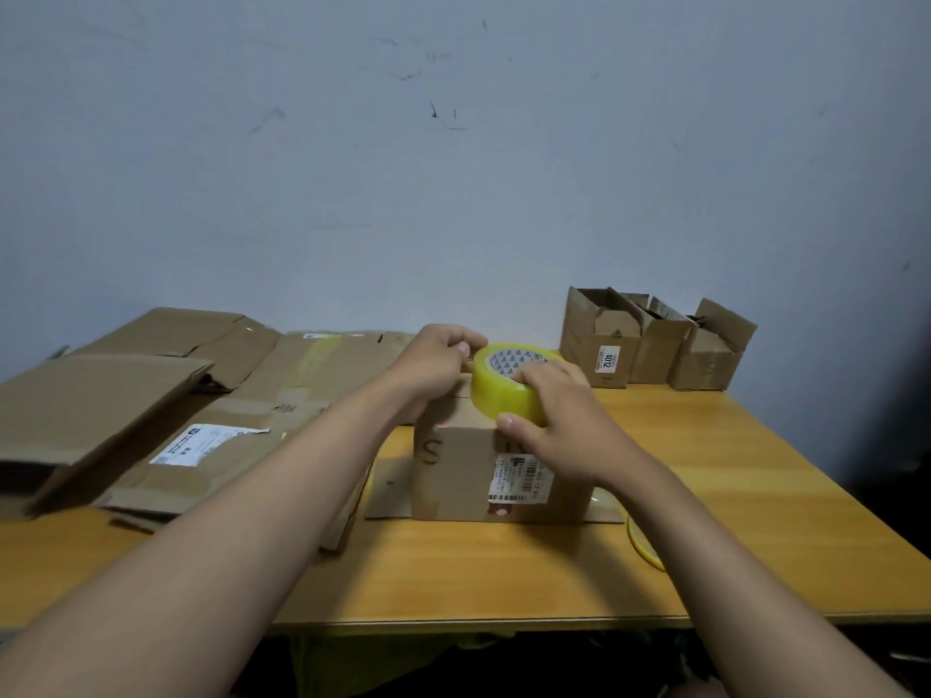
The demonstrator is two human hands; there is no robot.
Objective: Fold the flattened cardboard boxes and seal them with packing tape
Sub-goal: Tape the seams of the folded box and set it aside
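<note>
Head view, my right hand (556, 425) gripping yellow tape roll (506, 382) atop folded box (463, 471), left hand (436, 362) pinching tape end at nine o'clock of roll.

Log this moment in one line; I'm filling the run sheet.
stage: taping box top | right hand: grips tape roll | left hand: at tape end, on box | flattened boxes: waiting at left
</note>
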